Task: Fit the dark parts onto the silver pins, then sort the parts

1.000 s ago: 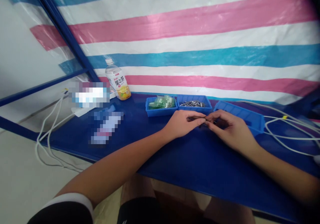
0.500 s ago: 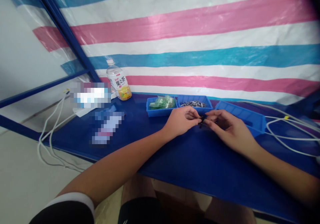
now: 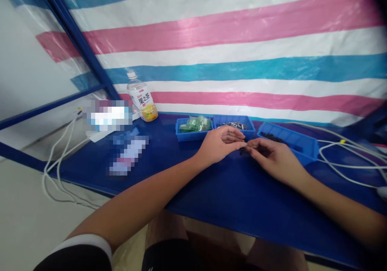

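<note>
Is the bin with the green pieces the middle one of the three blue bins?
No, the left bin holds the green pieces, while silvery pieces lie in the middle bin.

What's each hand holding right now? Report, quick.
Left hand: open, fingers extended; thumb contact unclear.
Right hand: closed, fingertips pinching a small dark part.

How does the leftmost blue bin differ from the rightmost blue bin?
Contents: the leftmost bin has greenish items heaped above its rim, while the rightmost bin has small dark pieces lying low inside.
Pose: the leftmost bin sits nearly straight across the view; the rightmost bin slants.
View: the right hand partly hides the rightmost bin; the leftmost bin shows mostly uncovered.
Both are open-topped on the same blue tabletop.
</note>
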Action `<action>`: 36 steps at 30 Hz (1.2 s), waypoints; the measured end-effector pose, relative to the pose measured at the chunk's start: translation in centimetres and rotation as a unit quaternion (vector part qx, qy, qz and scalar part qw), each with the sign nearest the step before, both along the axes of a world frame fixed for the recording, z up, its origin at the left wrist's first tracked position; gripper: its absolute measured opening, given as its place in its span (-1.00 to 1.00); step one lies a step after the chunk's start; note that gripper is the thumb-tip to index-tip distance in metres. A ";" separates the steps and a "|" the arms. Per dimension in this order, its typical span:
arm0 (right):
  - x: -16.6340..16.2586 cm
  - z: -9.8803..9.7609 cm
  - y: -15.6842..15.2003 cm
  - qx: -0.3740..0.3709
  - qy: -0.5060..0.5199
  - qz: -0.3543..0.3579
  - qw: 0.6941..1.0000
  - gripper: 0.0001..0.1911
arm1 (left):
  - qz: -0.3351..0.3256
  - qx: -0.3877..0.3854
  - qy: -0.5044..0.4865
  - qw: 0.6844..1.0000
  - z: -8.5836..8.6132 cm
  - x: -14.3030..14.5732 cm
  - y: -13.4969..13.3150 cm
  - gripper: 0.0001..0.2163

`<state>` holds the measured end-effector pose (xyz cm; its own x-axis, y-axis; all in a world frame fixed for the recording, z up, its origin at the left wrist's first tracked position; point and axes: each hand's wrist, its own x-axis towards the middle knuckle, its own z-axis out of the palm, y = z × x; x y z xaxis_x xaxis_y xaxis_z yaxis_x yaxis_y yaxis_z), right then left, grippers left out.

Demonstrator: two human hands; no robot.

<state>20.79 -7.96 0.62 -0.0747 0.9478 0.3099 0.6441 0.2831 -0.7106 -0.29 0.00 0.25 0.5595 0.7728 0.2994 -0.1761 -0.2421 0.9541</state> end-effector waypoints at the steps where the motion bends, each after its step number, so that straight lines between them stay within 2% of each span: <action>1: 0.0 0.0 0.0 -0.005 0.013 0.003 1.000 -0.62 | -0.006 -0.005 -0.008 1.000 0.0 0.0 0.0 -0.64; 4: -0.1 0.2 0.1 -0.031 0.095 0.006 0.995 -0.60 | 0.003 0.012 0.004 1.000 0.2 0.0 -0.1 -0.54; 6: 0.0 0.3 0.1 -0.057 0.184 -0.010 0.981 -0.62 | 0.030 0.053 0.047 0.997 0.4 -0.1 -0.2 -0.60; 11: -0.1 0.9 0.3 -0.067 0.401 -0.100 0.908 -0.69 | 0.072 0.190 0.130 0.970 0.7 -0.5 -0.3 -0.79; 14: -0.2 1.2 0.2 -0.061 0.459 -0.113 0.879 -0.74 | 0.065 0.265 0.176 0.946 0.5 -0.7 -0.4 -0.82; 16: -0.4 1.3 0.0 -0.078 0.461 -0.113 0.877 -0.74 | 0.059 0.299 0.202 0.931 0.4 -0.9 -0.4 -0.84; 19: -0.9 1.1 -0.5 -0.125 0.420 -0.092 0.894 -0.63 | 0.061 0.343 0.225 0.910 0.2 -1.1 -0.4 -0.85; 21: -1.1 1.0 -1.0 -0.134 0.349 -0.081 0.924 -0.57 | 0.064 0.363 0.237 0.899 0.1 -1.3 -0.3 -0.84; 23: -1.2 0.7 -1.4 -0.106 0.212 -0.043 0.971 -0.57 | 0.064 0.374 0.247 0.892 0.0 -1.4 -0.3 -0.83; 25: -1.2 0.5 -1.6 -0.041 0.061 -0.006 0.997 -0.65 | 0.065 0.378 0.255 0.888 -0.2 -1.5 -0.4 -0.83; 28: -1.1 0.1 -1.5 0.044 -0.080 0.057 0.994 -0.82 | 0.068 0.371 0.270 0.886 -0.3 -1.5 -0.5 -0.82; 31: -1.2 -0.3 -1.0 0.107 -0.148 0.077 0.980 -0.79 | 0.067 0.360 0.274 0.889 -0.4 -1.5 -0.4 -0.81; 36: -1.2 -0.7 -0.1 0.136 -0.234 0.088 0.959 -0.71 | 0.079 0.343 0.274 0.895 -0.3 -1.7 -0.3 -0.83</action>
